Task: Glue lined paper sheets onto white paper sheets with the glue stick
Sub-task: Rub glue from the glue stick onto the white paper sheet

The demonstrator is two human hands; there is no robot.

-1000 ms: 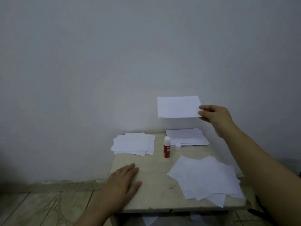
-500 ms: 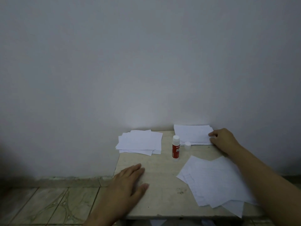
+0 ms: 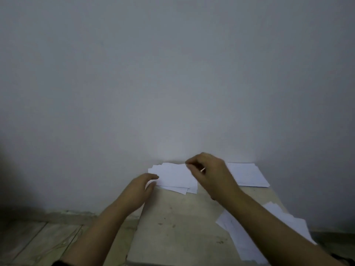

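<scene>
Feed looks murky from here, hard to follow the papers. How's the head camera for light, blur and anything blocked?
Head view: dim and evenly lit, no glare; wall fills most of the frame. Right hand looks slightly motion-blurred over the far left paper pile; its arm hides the glue stick. Left hand rests at that pile's edge. Ruled lines barely readable on the near right sheets.

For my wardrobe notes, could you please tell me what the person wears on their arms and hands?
Both forearms are bare, with no sleeves in view. The right hand shows a small pale band that may be a ring. The left hand shows no jewellery or glove.
</scene>
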